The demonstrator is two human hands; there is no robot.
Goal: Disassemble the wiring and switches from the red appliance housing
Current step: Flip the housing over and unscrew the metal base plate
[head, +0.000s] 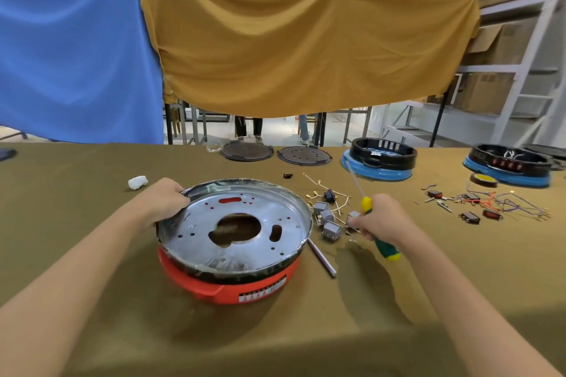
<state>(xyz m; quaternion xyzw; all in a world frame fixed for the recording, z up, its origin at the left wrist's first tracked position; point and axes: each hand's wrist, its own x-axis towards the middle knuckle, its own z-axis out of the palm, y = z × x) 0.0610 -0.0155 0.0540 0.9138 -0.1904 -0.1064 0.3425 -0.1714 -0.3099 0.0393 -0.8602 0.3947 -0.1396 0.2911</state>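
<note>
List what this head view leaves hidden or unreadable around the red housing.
- Inside of the red housing: covered by the metal plate; only dark shows through its central hole.
- Housing label: too small to read.
- Screwdriver tip: motion-blurred.
- Left hand fingertips: hidden behind the plate rim.

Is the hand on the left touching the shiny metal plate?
Touching. In the head view, the left hand curls its fingers over the far-left rim of the shiny metal plate on the red housing, with no gap showing.
</note>
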